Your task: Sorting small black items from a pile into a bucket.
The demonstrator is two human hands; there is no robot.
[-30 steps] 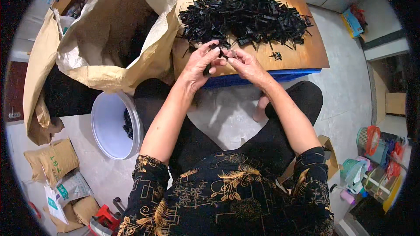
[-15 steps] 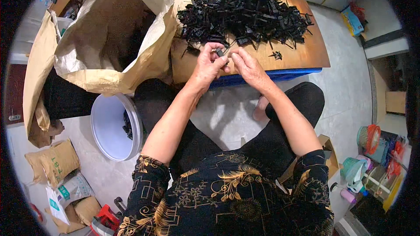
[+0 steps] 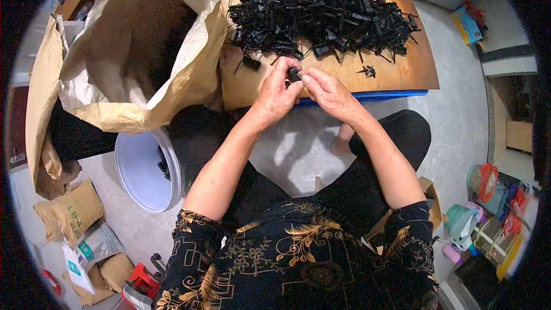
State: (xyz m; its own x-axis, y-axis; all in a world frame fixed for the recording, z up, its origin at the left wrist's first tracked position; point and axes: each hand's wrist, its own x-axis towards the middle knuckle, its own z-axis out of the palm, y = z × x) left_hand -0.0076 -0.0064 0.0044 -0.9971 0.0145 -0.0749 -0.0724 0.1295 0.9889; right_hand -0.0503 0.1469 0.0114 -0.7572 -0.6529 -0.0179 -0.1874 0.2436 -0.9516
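At the tan wooden bench (image 3: 402, 74), the left hand (image 3: 278, 92) grips a small black plastic part (image 3: 294, 73), seemingly for steadiness. The right hand (image 3: 328, 92) pinches at its end.

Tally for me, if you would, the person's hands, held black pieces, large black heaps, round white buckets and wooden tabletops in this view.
Hands: 2 (left hand, right hand)
Held black piece: 1
Large black heap: 1
Round white bucket: 1
Wooden tabletop: 1
Total: 6

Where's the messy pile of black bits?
In the head view, the pile sits near the top, on the wooden board, right of the open sack and beyond the left hand and right hand.
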